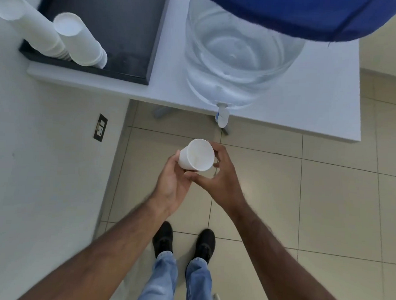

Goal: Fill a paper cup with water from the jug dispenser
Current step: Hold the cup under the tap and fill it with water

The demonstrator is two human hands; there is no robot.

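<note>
Both hands' grip clamps the paper cup (198, 154) above beige floor tiles (326, 200) (white table (319, 98) ahead).

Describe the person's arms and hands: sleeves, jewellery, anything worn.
Both forearms are bare up to the frame edge, with no sleeve in view. The left hand and right hand wear no gloves, and no rings, watch or bracelet show. Fine hair shows along both forearms.

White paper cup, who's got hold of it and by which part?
The white paper cup is held in the left hand by its lower side wall and base. The right hand curls beside the rim; contact cannot be told.
</note>
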